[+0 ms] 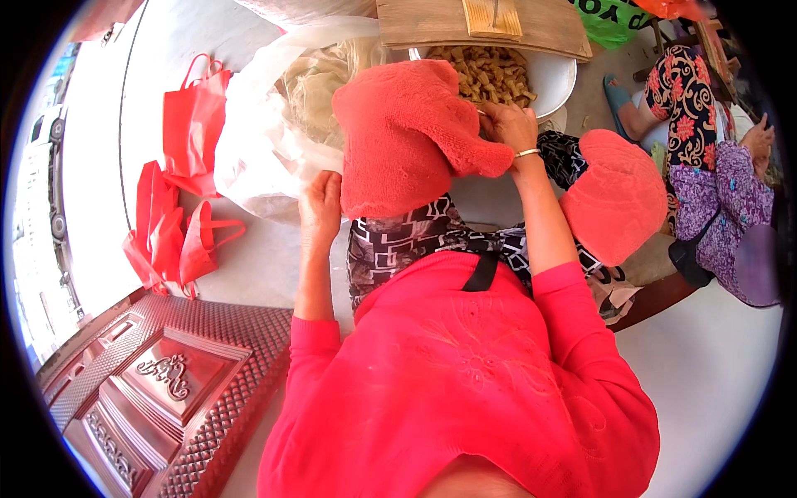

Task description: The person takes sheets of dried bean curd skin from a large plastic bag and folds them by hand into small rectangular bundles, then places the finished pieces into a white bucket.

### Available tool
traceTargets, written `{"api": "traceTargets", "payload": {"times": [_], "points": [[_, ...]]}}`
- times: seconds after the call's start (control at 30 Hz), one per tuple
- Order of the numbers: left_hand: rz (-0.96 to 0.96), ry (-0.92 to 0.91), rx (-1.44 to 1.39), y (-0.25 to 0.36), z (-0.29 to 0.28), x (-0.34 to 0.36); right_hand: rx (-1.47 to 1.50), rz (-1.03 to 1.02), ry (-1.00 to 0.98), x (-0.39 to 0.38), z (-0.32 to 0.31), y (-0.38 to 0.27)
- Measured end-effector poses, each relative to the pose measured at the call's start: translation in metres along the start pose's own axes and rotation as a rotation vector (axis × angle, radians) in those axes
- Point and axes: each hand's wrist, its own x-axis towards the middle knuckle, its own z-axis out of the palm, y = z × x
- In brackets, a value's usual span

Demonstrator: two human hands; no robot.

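From my distant place I see the red plush cover (394, 133) draped over the person's left knee, between the two hands and in front of the white basin (562, 83). The left hand (320, 201) has its fingers curled beside the cover and the translucent plastic bag (261, 145); I cannot tell if they grip anything. The right hand (510, 133) has its fingers bent together near the brown chopped pieces (486, 75); what they pinch, if anything, I cannot tell.

My first worry is the cover: its loose fold lies under the right wrist, so a quick pull of this arm could drag it sideways. The bracelet (527, 153) may also catch in the plush. The wooden board (427, 33) appears to lie across the basin, and a knock from the knee could perhaps tip it and spill pieces.
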Motion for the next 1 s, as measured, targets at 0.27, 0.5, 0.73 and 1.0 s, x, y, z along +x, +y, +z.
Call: {"api": "traceTargets", "payload": {"times": [0.27,0.5,0.73,1.0], "points": [[0.246,0.407,-0.26,0.01,0.003,0.073,-0.002,0.018,-0.086,-0.018,-0.016,0.011],[0.063,0.194,0.523,-0.019,0.014,0.16,-0.016,0.002,-0.093,-0.021,-0.014,0.01],[-0.098,-0.061,-0.577,0.067,-0.035,0.223,0.797,0.174,0.132,0.01,-0.053,-0.013],[-0.114,-0.135,-0.737,0.112,-0.007,0.341,1.034,-0.218,-0.487,0.132,-0.067,-0.164]]}}
